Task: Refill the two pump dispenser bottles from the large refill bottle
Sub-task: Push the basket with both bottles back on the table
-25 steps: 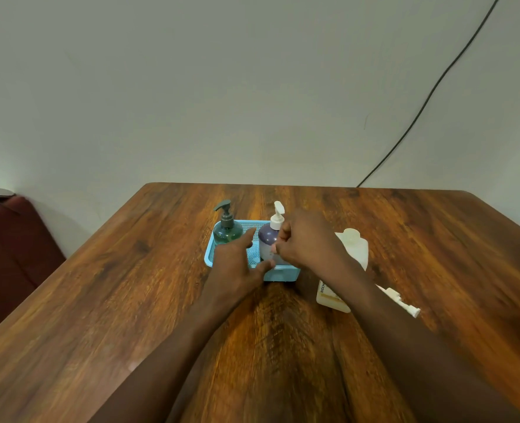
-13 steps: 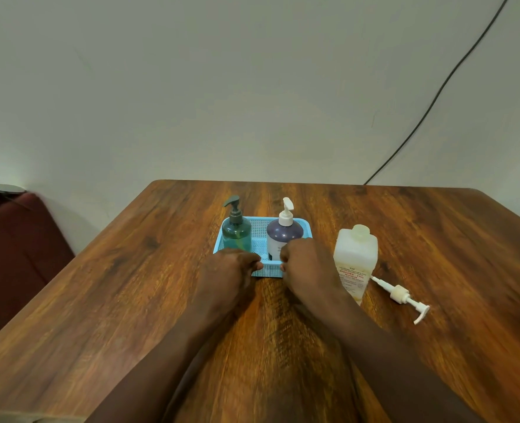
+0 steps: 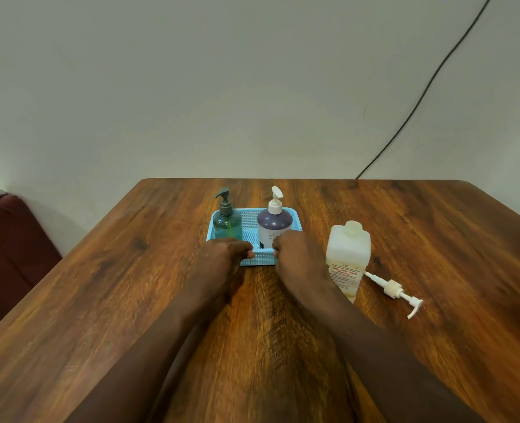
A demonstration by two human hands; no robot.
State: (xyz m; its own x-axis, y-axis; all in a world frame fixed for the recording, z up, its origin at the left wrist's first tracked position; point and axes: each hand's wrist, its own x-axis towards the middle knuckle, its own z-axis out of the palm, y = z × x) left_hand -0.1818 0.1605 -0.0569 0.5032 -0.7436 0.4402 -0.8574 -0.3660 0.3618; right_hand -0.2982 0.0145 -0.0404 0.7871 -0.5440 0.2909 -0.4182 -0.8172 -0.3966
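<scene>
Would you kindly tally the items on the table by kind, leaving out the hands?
Pump dispenser bottles: 2, the green bottle and the purple bottle
Refill bottles: 1, the large refill bottle
Detached pumps: 1, the loose pump
Baskets: 1, the blue basket
Total: 5

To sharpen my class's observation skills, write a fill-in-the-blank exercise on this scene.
The green bottle and the purple bottle stand in a ___ basket.
The green bottle is on the purple one's ___ side.
The loose pump lies on the ___, beside the refill bottle.
The left hand and right hand grip the ___'s near rim.
Missing: blue; left; table; basket.
</scene>
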